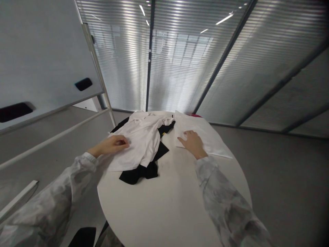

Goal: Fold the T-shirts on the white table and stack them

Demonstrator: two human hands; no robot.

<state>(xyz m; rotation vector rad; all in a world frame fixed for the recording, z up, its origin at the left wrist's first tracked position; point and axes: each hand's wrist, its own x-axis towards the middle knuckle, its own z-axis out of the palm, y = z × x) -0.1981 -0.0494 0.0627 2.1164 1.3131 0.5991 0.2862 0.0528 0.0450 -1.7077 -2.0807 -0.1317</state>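
White shirt point(145, 137), loosely spread and wrinkled, lies on the left half of the round white surface point(164, 209), over pieces of black cloth point(140, 174) that stick out along its near and right edges. The left hand point(114, 144) is at the shirt's left side, its fingers curled with only a narrow gap to the thumb; whether they pinch any fabric I cannot tell. Right of the shirt, and apart from it over most of its length, a smooth white cloth point(213, 139) lies flat. The right hand point(192, 141) is over this cloth's near-left part, palm down, fingers extended and thumb spread wide, gripping nothing visible. A bit of red fabric point(196, 115) shows behind the cloth at the surface's far edge. Mottled grey sleeves point(226, 202) cover both forearms.
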